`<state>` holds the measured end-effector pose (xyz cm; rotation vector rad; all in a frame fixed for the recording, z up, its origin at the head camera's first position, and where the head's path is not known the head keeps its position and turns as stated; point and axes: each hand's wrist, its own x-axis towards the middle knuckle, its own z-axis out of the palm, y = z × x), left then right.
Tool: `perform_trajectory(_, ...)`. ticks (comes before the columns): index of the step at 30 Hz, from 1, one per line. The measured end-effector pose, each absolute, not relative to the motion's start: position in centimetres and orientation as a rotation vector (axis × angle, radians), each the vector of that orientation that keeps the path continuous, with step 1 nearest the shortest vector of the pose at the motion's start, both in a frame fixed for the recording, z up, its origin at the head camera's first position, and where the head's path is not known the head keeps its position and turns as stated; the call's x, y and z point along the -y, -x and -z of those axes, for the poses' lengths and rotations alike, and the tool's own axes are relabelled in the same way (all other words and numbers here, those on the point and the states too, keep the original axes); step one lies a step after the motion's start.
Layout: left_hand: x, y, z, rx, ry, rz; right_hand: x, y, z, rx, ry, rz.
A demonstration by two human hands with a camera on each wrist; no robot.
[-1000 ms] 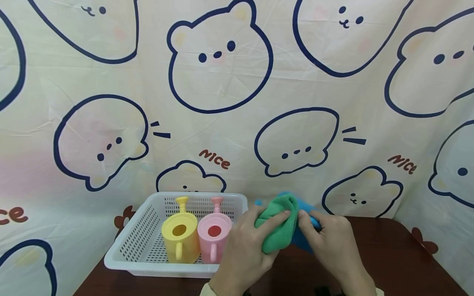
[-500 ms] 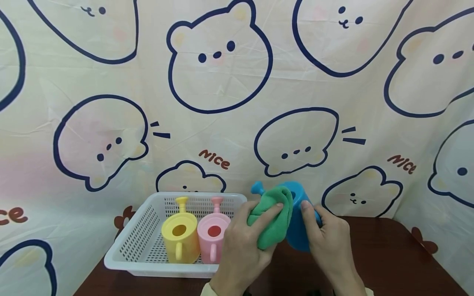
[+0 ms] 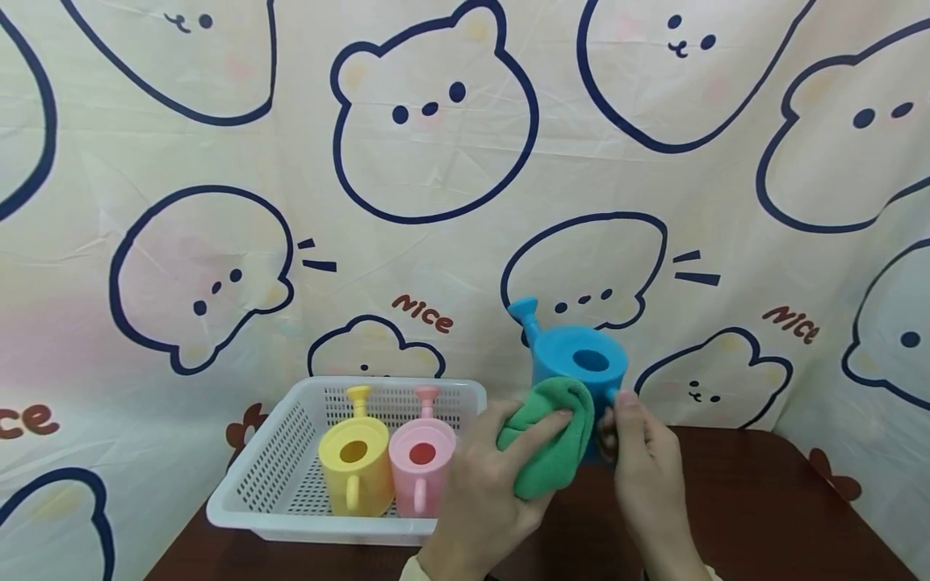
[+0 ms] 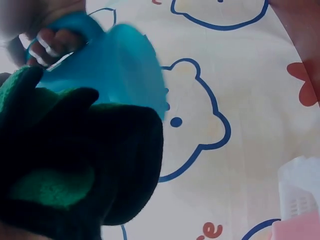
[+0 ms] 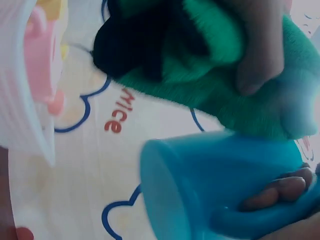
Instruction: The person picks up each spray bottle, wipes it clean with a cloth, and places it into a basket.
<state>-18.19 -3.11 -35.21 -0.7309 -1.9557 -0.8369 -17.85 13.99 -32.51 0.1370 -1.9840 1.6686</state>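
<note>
A blue toy watering can (image 3: pixel 577 349) is held up above the table, its spout pointing up and to the left. My right hand (image 3: pixel 647 452) grips it by the handle, the fingers curled through the loop, as the right wrist view shows on the can's side (image 5: pixel 220 175). In my left hand (image 3: pixel 494 484) is a bunched green cloth (image 3: pixel 555 436), held against the near left side of the can. The cloth (image 4: pixel 55 187) hides part of the can's body (image 4: pixel 107 65) in the left wrist view.
A white perforated basket (image 3: pixel 269 524) stands to the left on the dark brown table (image 3: pixel 763 500). Inside it are a yellow watering can (image 3: pixel 374 476) and a pink watering can (image 3: pixel 407 448), side by side. A bear-print cloth backdrop (image 3: pixel 436 177) hangs behind.
The blue watering can has risen and turned more upright, its top opening now facing me. My right hand has shifted to its handle. The green cloth stays in my left hand.
</note>
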Motion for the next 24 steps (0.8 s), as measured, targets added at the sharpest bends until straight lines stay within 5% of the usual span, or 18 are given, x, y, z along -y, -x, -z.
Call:
perform_trajectory(12,2.8,18.1,35.4,2.011,0.821,0.856,-15.4,18.0,32.6,1.363,-0.395,-2.268)
perform_trajectory(19,2.6,18.0,35.5,1.973,0.894,0.831,-16.7,18.3,33.0,0.564,-0.941,-2.746)
perform_trajectory(24,2.3,18.1,35.7,1.869,0.917,0.778,-17.5,18.5,33.1,0.04,-1.076,-3.012)
